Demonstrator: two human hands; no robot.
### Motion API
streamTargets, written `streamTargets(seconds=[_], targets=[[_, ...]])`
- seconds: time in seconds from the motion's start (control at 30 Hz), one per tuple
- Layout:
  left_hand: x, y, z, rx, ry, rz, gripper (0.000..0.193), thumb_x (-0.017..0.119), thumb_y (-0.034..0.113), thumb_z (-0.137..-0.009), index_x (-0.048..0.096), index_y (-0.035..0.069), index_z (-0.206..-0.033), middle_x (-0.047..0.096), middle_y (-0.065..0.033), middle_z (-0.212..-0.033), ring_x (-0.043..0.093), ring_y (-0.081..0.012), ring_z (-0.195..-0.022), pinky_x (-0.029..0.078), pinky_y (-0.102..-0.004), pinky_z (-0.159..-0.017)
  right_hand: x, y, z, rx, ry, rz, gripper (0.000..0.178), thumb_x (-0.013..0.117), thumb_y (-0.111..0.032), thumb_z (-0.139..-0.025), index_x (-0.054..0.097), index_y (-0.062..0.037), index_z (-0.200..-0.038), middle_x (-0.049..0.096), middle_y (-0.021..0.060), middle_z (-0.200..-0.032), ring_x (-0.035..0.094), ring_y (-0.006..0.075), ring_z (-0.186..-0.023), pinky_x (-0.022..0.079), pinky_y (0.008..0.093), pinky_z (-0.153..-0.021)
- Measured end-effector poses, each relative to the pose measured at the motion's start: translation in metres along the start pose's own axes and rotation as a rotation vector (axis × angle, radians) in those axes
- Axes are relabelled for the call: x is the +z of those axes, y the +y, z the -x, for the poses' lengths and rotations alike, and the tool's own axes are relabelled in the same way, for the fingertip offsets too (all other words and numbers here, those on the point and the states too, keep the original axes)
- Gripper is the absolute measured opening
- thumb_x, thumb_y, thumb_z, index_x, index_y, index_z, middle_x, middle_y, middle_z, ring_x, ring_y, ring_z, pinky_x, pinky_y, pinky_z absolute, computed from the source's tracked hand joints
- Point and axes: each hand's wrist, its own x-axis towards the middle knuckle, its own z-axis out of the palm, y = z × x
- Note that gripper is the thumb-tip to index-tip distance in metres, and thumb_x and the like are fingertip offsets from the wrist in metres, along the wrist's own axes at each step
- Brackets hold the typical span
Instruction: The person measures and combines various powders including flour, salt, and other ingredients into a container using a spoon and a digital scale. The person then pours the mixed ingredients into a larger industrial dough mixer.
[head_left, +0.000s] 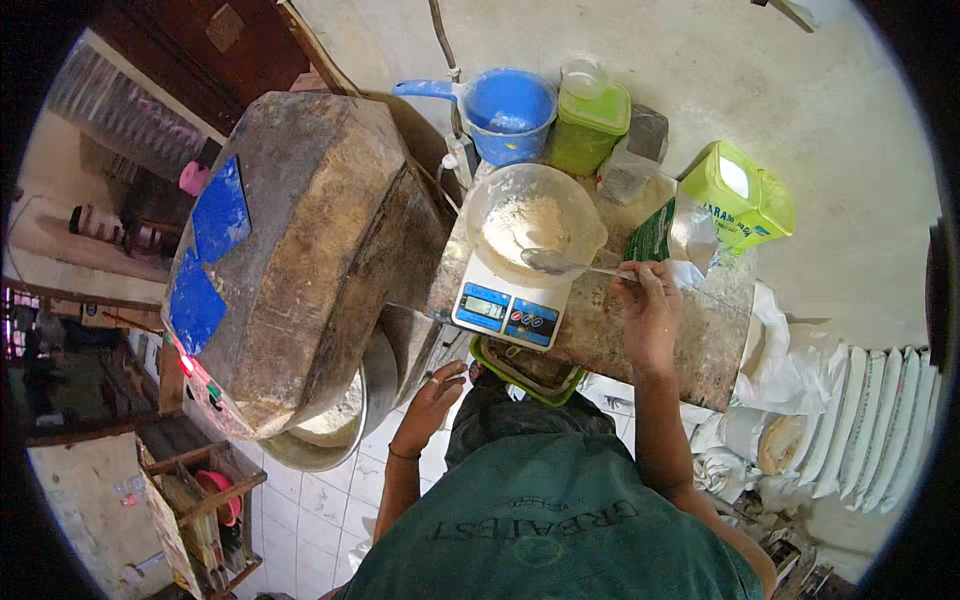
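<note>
A pale translucent bowl (592,228) sits on a white digital kitchen scale (545,290), and white powder (530,222) lies in it. My right hand (652,305) grips the handle of a metal spoon (545,262), whose head is over the near side of the bowl. Beside the spoon handle stand a green-and-white packet (655,235) and an opened white bag (692,238). My left hand (430,408) hangs off the near left of the table, fingers loosely bent and apart, with nothing visible in it.
On the worn wooden table (690,340) stand a blue dipper (510,115), a lidded green container (590,120) and a yellow-green tub (745,200). A large brown machine cover (300,250) rises at left, above a metal bowl of powder (335,420). Stacked white sacks (870,430) lie right.
</note>
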Motion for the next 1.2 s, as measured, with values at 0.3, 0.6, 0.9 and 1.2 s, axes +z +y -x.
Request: streamTargets(seconds=[0.3, 0.6, 0.9, 1.2], targets=[[-0.044, -0.156, 0.004, -0.398, 0.271, -0.025, 0.039, 0.053, 0.027, -0.080, 0.050, 0.004, -0.112, 0.057, -0.0063, -0.101, 0.054, -0.0152, -0.092, 0.042, -0.0292, -0.070, 0.005, 0.023, -0.016, 0.117, -0.035, 0.098, 0.009, 0.047, -0.010, -0.085, 0.049, -0.0013, -0.088, 0.058, 0.0104, -0.083, 0.059, 0.0157, -0.069, 0.050, 0.0235, -0.062], [-0.075, -0.283, 0.063, -0.775, 0.497, 0.378, 0.031, 0.046, 0.031, -0.083, 0.049, 0.012, -0.108, 0.057, -0.0034, -0.101, 0.053, -0.0168, -0.091, 0.041, -0.0359, -0.073, 0.009, 0.026, -0.023, 0.081, 0.004, 0.065, 0.011, 0.044, -0.010, -0.087, 0.048, -0.0002, -0.089, 0.058, 0.0112, -0.084, 0.059, 0.0160, -0.070, 0.051, 0.0230, -0.062], [-0.072, -0.303, 0.095, -0.680, 0.566, 0.386, 0.035, 0.047, 0.029, -0.083, 0.045, 0.012, -0.115, 0.056, -0.0049, -0.103, 0.054, -0.0204, -0.090, 0.040, -0.0394, -0.072, 0.012, 0.026, -0.028, 0.031, -0.032, 0.041, 0.012, 0.044, -0.010, -0.089, 0.049, -0.0001, -0.092, 0.057, 0.0111, -0.089, 0.059, 0.0160, -0.074, 0.050, 0.0244, -0.067], [-0.077, -0.303, 0.060, -0.637, 0.602, 0.505, 0.036, 0.047, 0.032, -0.084, 0.045, 0.012, -0.113, 0.055, -0.0052, -0.105, 0.054, -0.0201, -0.092, 0.042, -0.0379, -0.074, 0.017, -0.019, 0.001, -0.021, -0.049, -0.059, 0.013, 0.045, -0.013, -0.089, 0.049, -0.0005, -0.093, 0.058, 0.0127, -0.090, 0.060, 0.0166, -0.077, 0.051, 0.0234, -0.069]])
